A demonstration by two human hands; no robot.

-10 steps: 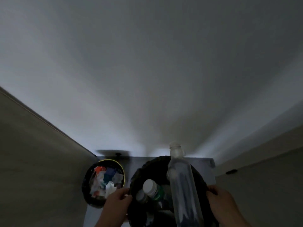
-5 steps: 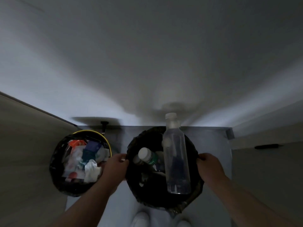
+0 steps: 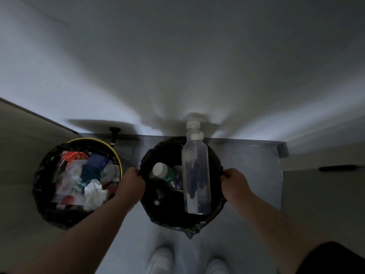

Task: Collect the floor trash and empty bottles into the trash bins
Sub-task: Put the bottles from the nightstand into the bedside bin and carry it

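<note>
Grey floor (image 3: 246, 175) carries the right bin (image 3: 171, 224), black-lined, holding a tall clear bottle (image 3: 195, 175) and a white-capped green-labelled bottle (image 3: 164, 172). Your left hand (image 3: 131, 182) and right hand (image 3: 235, 181) each have their grip clamped on its rim. Just beside it, the yellow-rimmed bin (image 3: 42, 206) holds wrappers and crumpled paper (image 3: 92, 191).

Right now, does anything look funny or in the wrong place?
Yes. The tall clear bottle doesn't fit down inside the bottle bin. It leans up out of it, and its white cap pokes past the far rim, so it looks ready to tip out.
</note>
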